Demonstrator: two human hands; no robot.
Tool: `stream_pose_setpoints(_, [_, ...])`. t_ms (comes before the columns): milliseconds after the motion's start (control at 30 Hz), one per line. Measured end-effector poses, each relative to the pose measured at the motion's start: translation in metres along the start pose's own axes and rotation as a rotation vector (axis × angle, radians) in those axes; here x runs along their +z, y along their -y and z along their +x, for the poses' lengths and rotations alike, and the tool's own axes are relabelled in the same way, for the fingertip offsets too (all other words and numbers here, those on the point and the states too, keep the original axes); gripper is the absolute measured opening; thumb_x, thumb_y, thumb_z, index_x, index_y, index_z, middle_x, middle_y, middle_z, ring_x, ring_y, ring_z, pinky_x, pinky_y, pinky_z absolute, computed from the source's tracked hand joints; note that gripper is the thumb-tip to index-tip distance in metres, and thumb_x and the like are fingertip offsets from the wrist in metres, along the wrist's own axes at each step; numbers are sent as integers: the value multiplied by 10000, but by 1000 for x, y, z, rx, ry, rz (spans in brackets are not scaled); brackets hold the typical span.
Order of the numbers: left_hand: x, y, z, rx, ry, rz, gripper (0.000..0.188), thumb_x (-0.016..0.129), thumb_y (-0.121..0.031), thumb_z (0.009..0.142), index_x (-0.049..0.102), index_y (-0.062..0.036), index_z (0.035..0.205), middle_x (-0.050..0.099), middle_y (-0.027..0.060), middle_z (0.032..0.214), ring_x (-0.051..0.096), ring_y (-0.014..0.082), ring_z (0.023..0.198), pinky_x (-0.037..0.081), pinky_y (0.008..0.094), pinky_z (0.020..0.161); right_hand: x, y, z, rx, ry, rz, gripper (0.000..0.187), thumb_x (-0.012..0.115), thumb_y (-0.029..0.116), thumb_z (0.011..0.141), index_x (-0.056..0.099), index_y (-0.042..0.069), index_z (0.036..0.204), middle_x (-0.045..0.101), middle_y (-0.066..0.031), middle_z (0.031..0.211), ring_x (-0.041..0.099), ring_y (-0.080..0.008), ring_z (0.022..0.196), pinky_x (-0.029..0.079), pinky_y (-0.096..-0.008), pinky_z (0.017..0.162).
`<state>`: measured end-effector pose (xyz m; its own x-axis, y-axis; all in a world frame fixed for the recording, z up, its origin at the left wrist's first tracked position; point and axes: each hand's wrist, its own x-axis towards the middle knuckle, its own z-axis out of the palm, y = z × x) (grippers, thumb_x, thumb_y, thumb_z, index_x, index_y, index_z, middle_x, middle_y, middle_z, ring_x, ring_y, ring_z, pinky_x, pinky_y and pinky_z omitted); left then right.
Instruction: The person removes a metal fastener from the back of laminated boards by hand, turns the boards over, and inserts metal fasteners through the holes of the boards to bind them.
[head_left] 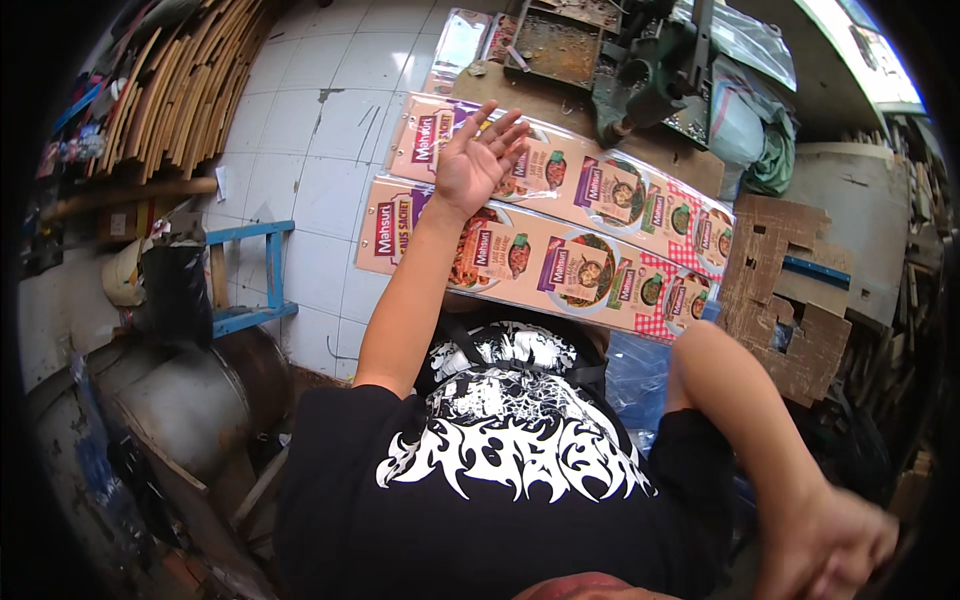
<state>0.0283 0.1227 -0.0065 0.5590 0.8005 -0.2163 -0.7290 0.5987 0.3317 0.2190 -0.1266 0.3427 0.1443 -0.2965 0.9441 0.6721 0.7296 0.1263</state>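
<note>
My left hand is raised palm up with its fingers apart, over two long printed display strips. Nothing lies in it. The farther strip and the nearer strip are pinkish, covered in clear plastic, with food pictures and red checks at the right end. Small metal eyelets show at their left ends. The nearer strip overlaps the lower edge of the farther one, close to my lap. My right hand is lifted at the lower right, away from the strips. It looks curled, but motion smears its fingers.
A dark green metal press stands on a wooden bench beyond the strips. Cut brown board lies at the right. Several wooden slats are stacked at far left. A blue frame and a rusty metal drum stand left.
</note>
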Motion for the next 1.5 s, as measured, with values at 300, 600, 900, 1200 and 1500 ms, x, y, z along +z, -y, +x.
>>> stream_pose_setpoints(300, [68, -45, -43, -120, 569, 959, 430, 416, -268, 1040, 445, -23, 1392, 592, 177, 1284, 598, 288, 1170, 447, 432, 1046, -45, -18, -230, 1529, 492, -459, 402, 632, 232, 959, 582, -13, 645, 511, -11, 551, 398, -61, 522, 297, -284, 466])
stream_pose_setpoints(600, [160, -87, -54, -609, 1082, 1966, 420, 550, -241, 977, 537, -28, 1339, 650, 187, 1186, 625, 317, 1105, 490, 419, 942, -31, 27, -286, 1564, 1041, -304, 329, 632, 271, 908, 664, -12, 743, 610, -163, 609, 582, -312, 532, 436, -415, 533])
stream_pose_setpoints(900, [135, -54, 0, -5, 769, 1571, 431, 570, -233, 993, 513, -15, 1360, 613, 171, 1282, 598, 257, 1175, 483, 383, 976, 12, -17, -281, 1376, 1197, -263, 306, 631, 309, 900, 674, 33, 775, 636, -165, 682, 644, -353, 688, 485, -447, 633])
stream_pose_setpoints(1200, [50, -57, -105, 653, -223, 2027, 425, 661, -109, 885, 568, 23, 1278, 571, 236, 1265, 548, 357, 1203, 422, 420, 1031, -90, -2, -276, 1157, 977, -851, 326, 694, 214, 841, 638, 47, 1115, 610, -179, 1112, 570, -354, 1063, 445, -448, 914])
stream_pose_setpoints(1500, [-24, -75, -167, 435, -524, 2065, 485, 693, -113, 854, 553, 81, 1276, 612, 221, 1199, 606, 362, 1102, 475, 417, 954, -197, 55, -279, 1480, 827, -1667, 617, 700, 330, 841, 507, 14, 1335, 550, -213, 1285, 526, -411, 1177, 431, -474, 987])
